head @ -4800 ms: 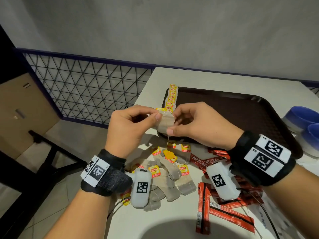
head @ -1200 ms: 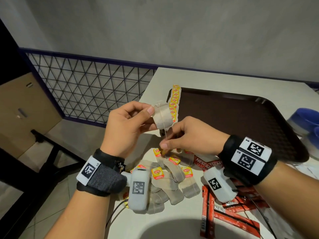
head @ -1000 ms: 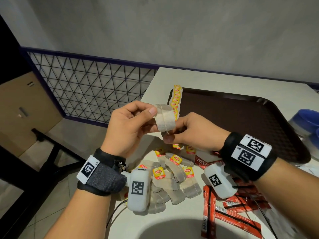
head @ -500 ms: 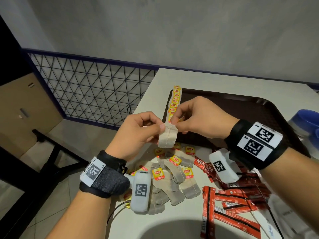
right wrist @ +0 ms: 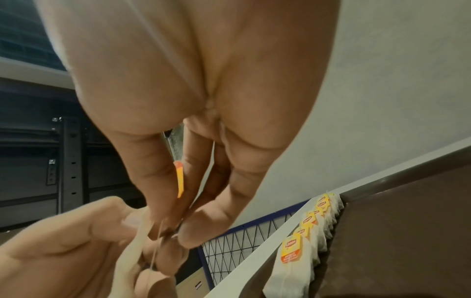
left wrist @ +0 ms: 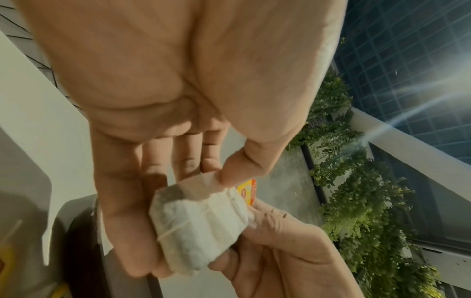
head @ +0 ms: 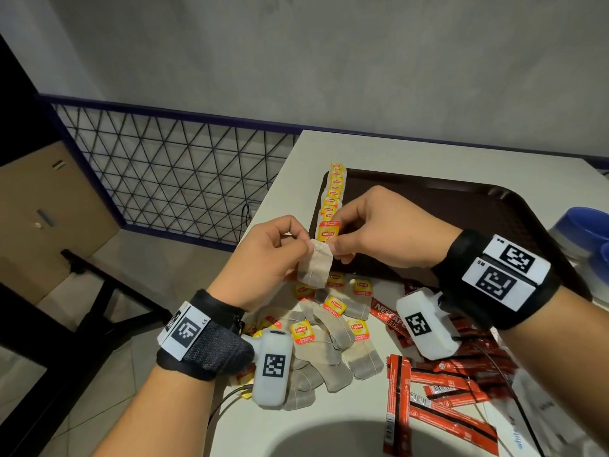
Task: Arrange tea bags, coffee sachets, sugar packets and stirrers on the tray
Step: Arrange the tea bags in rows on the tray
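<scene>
Above the table's near-left part, both hands hold one tea bag [head: 314, 270]. My left hand [head: 273, 255] pinches the bag's top corner between thumb and fingers; in the left wrist view the tea bag [left wrist: 201, 219] lies across those fingers. My right hand [head: 359, 225] pinches its yellow tag [head: 328, 231] and string, the tag [right wrist: 180, 179] seen edge-on between thumb and forefinger. A row of tea bags [head: 334, 192] lines the left edge of the dark brown tray [head: 461, 206]. Loose tea bags [head: 329, 344] are piled on the table, red coffee sachets [head: 438, 390] to their right.
Blue bowls [head: 586, 232] stand at the table's right edge beyond the tray. White packets [head: 540, 413] lie at the near right. The table's left edge drops to a tiled floor, with a blue mesh railing [head: 178, 173] and a cardboard box [head: 43, 219] beyond.
Both hands lowered the tea bag from in front of the tray's row toward the pile. The right hand moved from under the bag up to its tag, now held flat above the bag.
</scene>
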Demonstrator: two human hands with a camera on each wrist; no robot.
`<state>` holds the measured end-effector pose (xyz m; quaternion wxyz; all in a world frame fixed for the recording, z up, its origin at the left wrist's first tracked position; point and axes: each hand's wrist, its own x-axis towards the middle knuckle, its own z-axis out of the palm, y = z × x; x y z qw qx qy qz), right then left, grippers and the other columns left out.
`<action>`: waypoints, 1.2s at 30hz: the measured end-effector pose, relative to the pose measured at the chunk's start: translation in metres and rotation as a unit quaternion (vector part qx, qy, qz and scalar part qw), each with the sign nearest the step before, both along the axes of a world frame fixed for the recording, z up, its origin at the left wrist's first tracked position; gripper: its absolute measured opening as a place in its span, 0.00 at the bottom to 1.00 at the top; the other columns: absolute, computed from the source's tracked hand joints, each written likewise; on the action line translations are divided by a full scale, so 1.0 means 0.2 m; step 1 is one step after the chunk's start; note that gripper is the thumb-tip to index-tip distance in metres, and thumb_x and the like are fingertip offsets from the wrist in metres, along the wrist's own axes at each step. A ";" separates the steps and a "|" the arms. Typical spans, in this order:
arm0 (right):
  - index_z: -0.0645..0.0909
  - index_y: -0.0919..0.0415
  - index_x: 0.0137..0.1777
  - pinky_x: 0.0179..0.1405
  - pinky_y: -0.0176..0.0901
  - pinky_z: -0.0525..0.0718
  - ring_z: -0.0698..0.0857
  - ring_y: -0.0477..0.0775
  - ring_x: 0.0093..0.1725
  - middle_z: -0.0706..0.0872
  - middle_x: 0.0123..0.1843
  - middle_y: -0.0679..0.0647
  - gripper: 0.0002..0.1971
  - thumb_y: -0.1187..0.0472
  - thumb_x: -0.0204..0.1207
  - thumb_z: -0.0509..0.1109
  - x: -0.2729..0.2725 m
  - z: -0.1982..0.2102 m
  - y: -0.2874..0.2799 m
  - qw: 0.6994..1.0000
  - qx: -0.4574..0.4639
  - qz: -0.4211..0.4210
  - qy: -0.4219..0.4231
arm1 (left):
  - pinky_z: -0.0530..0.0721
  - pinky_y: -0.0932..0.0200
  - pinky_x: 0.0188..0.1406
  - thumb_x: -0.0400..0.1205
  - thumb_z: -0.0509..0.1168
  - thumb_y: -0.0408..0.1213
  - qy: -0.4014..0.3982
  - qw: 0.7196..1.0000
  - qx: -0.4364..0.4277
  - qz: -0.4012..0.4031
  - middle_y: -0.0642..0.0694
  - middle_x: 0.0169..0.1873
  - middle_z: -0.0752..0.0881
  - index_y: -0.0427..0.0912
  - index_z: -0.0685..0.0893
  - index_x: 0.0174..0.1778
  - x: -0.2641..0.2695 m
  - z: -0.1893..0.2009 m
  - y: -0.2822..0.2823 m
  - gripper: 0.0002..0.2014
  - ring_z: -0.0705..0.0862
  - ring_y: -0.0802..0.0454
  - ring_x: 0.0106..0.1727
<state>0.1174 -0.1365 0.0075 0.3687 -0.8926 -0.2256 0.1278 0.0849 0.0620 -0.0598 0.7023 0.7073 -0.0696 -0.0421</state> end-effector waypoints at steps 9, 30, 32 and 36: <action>0.93 0.62 0.50 0.41 0.35 0.89 0.90 0.45 0.34 0.93 0.37 0.51 0.06 0.61 0.83 0.76 -0.01 -0.01 -0.01 0.997 0.055 -0.030 0.047 | 0.93 0.47 0.29 0.88 0.67 0.27 0.014 1.000 -0.004 -0.004 0.34 0.28 0.81 0.35 0.81 0.45 0.00 0.00 0.00 0.05 0.83 0.43 0.30; 0.92 0.58 0.50 0.45 0.47 0.93 0.91 0.50 0.38 0.93 0.42 0.54 0.02 0.62 0.79 0.80 -0.01 -0.04 -0.02 0.988 0.140 -0.055 -0.036 | 0.94 0.44 0.37 0.86 0.68 0.25 -0.037 0.999 0.006 0.015 0.37 0.45 0.89 0.36 0.90 0.50 -0.02 0.02 0.00 0.05 0.90 0.44 0.37; 0.93 0.54 0.50 0.49 0.48 0.92 0.90 0.46 0.42 0.93 0.43 0.49 0.03 0.60 0.78 0.81 -0.01 -0.05 -0.02 0.989 0.130 -0.043 -0.064 | 0.95 0.41 0.38 0.86 0.69 0.24 -0.033 0.999 -0.005 0.029 0.45 0.37 0.89 0.34 0.88 0.52 -0.02 0.02 0.00 0.04 0.88 0.52 0.35; 0.94 0.51 0.49 0.49 0.37 0.86 0.89 0.43 0.46 0.93 0.46 0.45 0.04 0.58 0.76 0.84 -0.01 -0.07 -0.01 0.988 0.127 -0.025 -0.082 | 0.94 0.35 0.40 0.85 0.70 0.25 -0.027 0.997 -0.027 0.062 0.43 0.33 0.88 0.37 0.85 0.51 -0.01 0.02 0.00 0.04 0.85 0.52 0.35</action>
